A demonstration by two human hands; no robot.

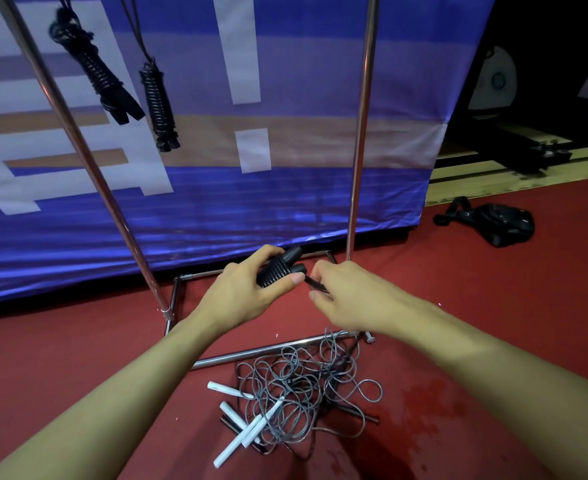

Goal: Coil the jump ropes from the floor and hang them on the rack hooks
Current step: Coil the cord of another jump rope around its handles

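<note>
Head view. I note my left hand [247, 289] curled round a black jump rope [278, 268], its two handles bundled together with rope wound tightly about them, held above the red floor [77, 341]. My right hand [341, 296] pinches the loose strand [316, 285] just beside the handle ends, fingers closed on it. Below both hands, a tangled pile of grey ropes [299, 386] with white handles [240, 431] lies on the floor, touching the base bar of the metal rack [361, 133]. Two coiled black ropes [91, 67] [159, 102] hang from the rack at upper left, in front of a blue banner [285, 81]. A black bag [493, 223] lies well apart at right.
</note>
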